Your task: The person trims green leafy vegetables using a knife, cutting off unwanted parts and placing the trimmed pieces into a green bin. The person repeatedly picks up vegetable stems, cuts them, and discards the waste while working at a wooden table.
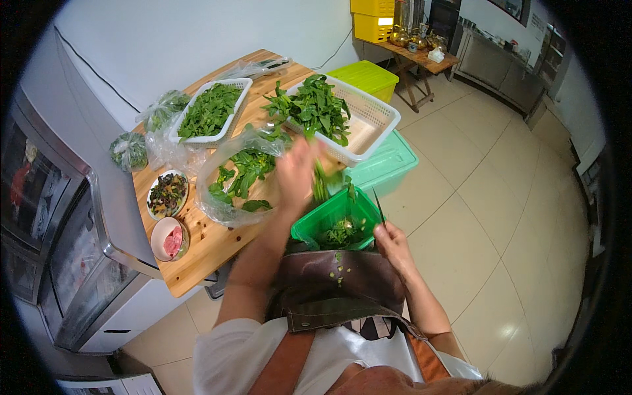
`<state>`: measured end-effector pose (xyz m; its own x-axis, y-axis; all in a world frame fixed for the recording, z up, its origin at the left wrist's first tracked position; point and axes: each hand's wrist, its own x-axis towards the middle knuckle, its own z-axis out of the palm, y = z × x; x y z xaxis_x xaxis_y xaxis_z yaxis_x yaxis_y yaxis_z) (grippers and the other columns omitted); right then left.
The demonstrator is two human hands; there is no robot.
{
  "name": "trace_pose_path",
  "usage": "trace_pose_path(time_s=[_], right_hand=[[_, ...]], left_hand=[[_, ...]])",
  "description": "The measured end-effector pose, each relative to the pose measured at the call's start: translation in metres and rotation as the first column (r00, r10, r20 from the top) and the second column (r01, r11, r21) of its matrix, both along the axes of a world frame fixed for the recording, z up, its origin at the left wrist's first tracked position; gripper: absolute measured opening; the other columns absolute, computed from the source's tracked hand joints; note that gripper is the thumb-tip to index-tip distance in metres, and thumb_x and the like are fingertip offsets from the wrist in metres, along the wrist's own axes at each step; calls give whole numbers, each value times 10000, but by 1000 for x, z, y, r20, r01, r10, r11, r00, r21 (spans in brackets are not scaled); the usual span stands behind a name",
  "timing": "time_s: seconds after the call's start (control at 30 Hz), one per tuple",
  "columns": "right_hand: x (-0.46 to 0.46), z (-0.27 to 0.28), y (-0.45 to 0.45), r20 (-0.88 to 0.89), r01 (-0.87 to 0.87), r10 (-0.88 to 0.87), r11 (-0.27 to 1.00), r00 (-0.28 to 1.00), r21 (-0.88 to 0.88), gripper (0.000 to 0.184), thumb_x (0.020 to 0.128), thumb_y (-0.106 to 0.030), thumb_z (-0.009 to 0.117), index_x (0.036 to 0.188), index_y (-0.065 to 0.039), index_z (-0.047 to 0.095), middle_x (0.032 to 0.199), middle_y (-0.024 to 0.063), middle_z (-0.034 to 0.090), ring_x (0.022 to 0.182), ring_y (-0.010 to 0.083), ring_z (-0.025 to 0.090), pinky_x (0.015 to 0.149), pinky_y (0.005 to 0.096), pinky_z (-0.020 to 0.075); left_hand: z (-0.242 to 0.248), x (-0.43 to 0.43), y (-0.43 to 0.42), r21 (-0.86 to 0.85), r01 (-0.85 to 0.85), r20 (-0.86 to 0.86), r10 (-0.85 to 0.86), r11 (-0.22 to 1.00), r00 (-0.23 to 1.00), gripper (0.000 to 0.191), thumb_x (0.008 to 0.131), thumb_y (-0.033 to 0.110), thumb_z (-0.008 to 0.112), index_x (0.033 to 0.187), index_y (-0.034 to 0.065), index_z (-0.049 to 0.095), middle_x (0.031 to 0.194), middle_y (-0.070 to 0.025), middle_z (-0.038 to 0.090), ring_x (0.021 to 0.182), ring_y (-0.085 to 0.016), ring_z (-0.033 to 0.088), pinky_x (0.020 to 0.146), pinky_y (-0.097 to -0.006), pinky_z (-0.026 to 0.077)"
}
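My right hand [393, 247] grips a knife [379, 208], its thin dark blade pointing up beside a green plastic bin [308, 227]. Cut green trimmings [340, 233] lie in that bin, and several bits rest on my brown apron [365, 276]. Motion blurs my left hand [297, 170] at the near edge of a white perforated basket [377, 143]; whether its fingers hold anything is unclear. Leafy greens [321, 108] heap over the basket's left side. Green stems [321, 183] show just right of the hand. To its left, a clear plastic bag [210, 190] lies open around more greens [247, 170].
The wooden table [207, 256] also bears a second white basket [240, 106] of leaves, bagged greens [129, 150], a plate of chopped food [168, 194] and a bowl of raw meat [173, 242]. A glass display case [64, 237] stands left; a lidded teal box [387, 165] stands beyond the bin.
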<state>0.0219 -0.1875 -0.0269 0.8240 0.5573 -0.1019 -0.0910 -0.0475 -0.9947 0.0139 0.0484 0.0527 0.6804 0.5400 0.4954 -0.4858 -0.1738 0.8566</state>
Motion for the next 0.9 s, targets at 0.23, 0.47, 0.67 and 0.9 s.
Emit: trace_pose_path(time_s=[0.23, 0.47, 0.67, 0.9], right_hand=[[-7, -60, -1, -14, 32, -32, 999, 999, -14, 243, 839, -250, 599, 726, -70, 480, 620, -86, 363, 574, 22, 318, 512, 193, 260], [9, -71, -9, -129, 98, -97, 995, 987, 3, 177, 846, -183, 588, 736, -68, 510, 657, -86, 427, 576, 19, 347, 516, 183, 272], [3, -60, -9, -176, 90, -81, 995, 981, 42, 145, 845, -146, 577, 738, -73, 512, 669, -96, 416, 594, 17, 346, 535, 185, 272], [-17, -65, -29, -153, 106, -110, 994, 982, -33, 190, 842, -186, 590, 714, -76, 503, 654, -90, 413, 589, 20, 342, 522, 189, 266]], left_hand=[[17, 208, 170, 156, -523, -86, 539, 838, 838, 310, 831, 205, 458, 731, -25, 640, 656, -118, 599, 592, -228, 564, 556, -352, 431], [-34, 201, 127, 956, 143, -277, 631, 256, 724, 246, 755, 174, 464, 778, 39, 669, 834, -186, 629, 973, -328, 519, 832, -454, 375], [-29, 121, 53, 943, -221, 48, 554, 250, 831, 227, 798, 138, 489, 705, -12, 630, 891, -196, 583, 1016, -390, 457, 900, -437, 335], [-99, -20, 56, 246, -185, -439, 279, 952, 854, 119, 791, 114, 578, 721, 18, 587, 577, -126, 577, 507, -187, 562, 462, -320, 430]])
